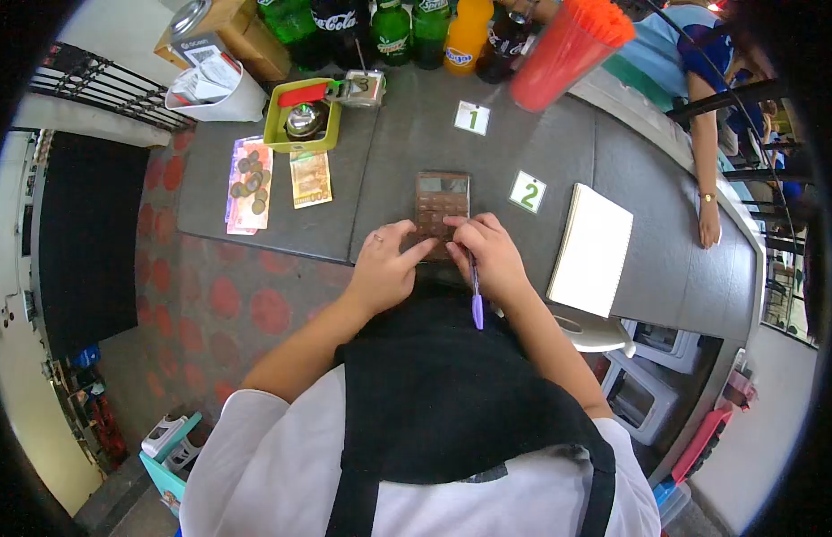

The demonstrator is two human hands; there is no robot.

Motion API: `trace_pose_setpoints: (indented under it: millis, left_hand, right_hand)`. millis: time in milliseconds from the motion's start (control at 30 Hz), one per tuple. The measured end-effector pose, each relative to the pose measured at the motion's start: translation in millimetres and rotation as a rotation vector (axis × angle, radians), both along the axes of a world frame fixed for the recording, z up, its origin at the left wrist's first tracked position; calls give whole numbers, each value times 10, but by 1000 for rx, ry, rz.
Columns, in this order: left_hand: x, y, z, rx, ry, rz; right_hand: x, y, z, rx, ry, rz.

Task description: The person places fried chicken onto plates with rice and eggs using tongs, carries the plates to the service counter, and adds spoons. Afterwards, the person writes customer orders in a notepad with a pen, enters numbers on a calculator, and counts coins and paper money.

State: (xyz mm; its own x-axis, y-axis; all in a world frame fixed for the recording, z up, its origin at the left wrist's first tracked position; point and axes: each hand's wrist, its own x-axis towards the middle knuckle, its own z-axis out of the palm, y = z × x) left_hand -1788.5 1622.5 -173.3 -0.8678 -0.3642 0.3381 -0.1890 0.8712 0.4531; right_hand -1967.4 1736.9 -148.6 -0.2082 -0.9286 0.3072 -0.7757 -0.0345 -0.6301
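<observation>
A brown calculator (443, 199) lies on the dark counter in front of my body. My left hand (384, 267) is at its lower left side, with the thumb on its face and the index finger at its edge. My right hand (493, 255) is closed around a purple pen (477, 311) that points down toward me. One right fingertip touches the calculator keys. To the right lies a spiral notebook (590, 251), open at a blank page. Left of the calculator are banknotes (311, 180) and several coins (252, 179) resting on other notes.
Soda bottles (393, 34) line the counter's (398, 125) back edge beside a red straw container (568, 55). A yellow-green tray (273, 127) and a white bin (221, 106) stand at the back left. Number cards (471, 118) lie mid-counter. Another person's arm (705, 170) rests at the right edge.
</observation>
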Motion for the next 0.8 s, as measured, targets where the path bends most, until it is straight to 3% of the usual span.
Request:
trace_pose_setpoints:
  millis: [333,433,533,800]
  left_hand:
    - [103,100,-185,270,34,110]
    - [144,98,-170,227,-18,118]
    - [100,100,-79,-38,2,105]
    - [160,109,-76,7,-18,97]
  right_hand:
    - [-143,489,-66,114,-132,-57]
    - [-120,517,-104,100,-163,-44]
    - [-97,549,-75,75,-213,-39]
    - [-20,432,10,55,-78,27]
